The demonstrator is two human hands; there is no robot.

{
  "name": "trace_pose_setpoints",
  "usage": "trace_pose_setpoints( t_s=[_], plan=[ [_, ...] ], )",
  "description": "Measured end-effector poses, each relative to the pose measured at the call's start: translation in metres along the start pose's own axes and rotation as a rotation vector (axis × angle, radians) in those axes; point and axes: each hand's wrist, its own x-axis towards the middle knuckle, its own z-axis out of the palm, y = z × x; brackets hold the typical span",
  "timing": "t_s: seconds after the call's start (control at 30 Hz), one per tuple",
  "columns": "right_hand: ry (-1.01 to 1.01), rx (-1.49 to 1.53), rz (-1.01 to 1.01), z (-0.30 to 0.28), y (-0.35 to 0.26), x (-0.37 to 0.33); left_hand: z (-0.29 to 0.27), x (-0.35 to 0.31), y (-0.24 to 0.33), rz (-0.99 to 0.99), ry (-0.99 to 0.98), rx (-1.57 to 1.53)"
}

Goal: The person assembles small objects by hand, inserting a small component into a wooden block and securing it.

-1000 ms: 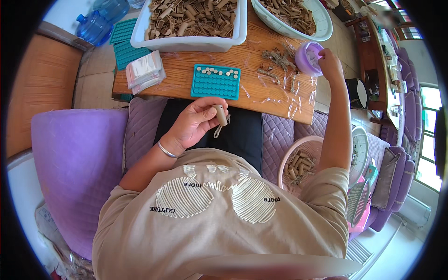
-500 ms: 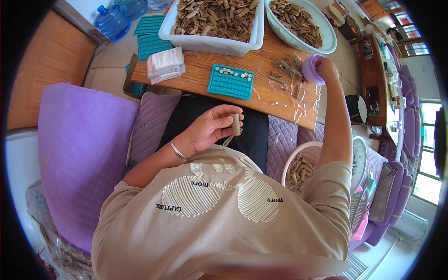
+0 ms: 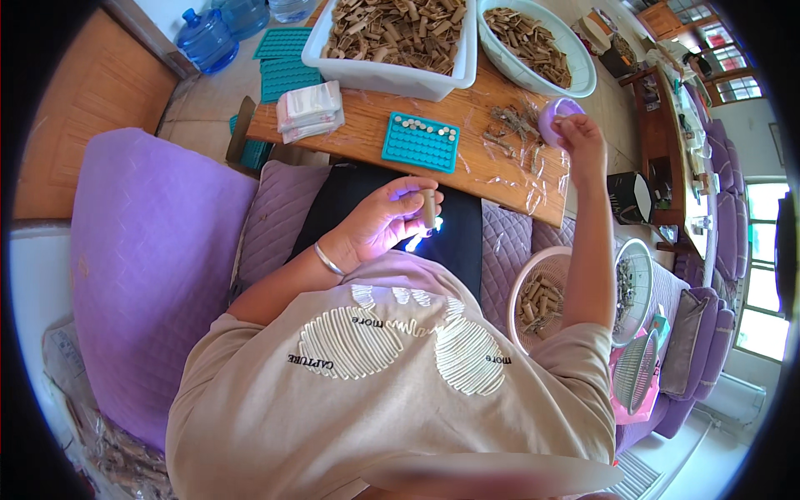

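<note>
From where I stand, following the head view, the left hand (image 3: 379, 218) pinches a brown tube (image 3: 429, 210) between thumb and fingers, upright above the person's lap, just off the near edge of the table (image 3: 467, 167). A bluish-white glow (image 3: 414, 242) shines below it; I can't make out its source. The right hand (image 3: 585, 146) is at the purple tub (image 3: 546, 127) on the table's right side, fingers bent together near the rim; I can't tell whether they grip anything.

The step in hand looks like holding one tube steady while the other hand works at the tub. I'd judge the next move calls for a light, even pinch and careful fingertips.

The tube is matte, smooth and round-sided. Small pale discs (image 3: 412, 125) sit at the far side of a teal tray (image 3: 421, 157) dimpled with round hollows. The grained wood also bears dry, crumbly scraps (image 3: 517, 123), shiny wisps of clear plastic, slippery-looking bags (image 3: 310, 112) and a smooth white bin (image 3: 387, 77) heaped with brown pieces.
</note>
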Motion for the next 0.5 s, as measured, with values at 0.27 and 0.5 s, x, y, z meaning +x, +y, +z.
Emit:
trace_pose_setpoints(
  t_s=[0.27, 0.5],
  plan=[
    [-0.196, 0.377, -0.067, 0.142, 0.004, -0.162, 0.003, 0.003, 0.001, 0.056, -0.095, -0.052],
    [-0.136, -0.443, -0.559, 0.15, 0.007, -0.176, -0.007, -0.006, 0.003, 0.168, -0.141, -0.027]
  ],
)
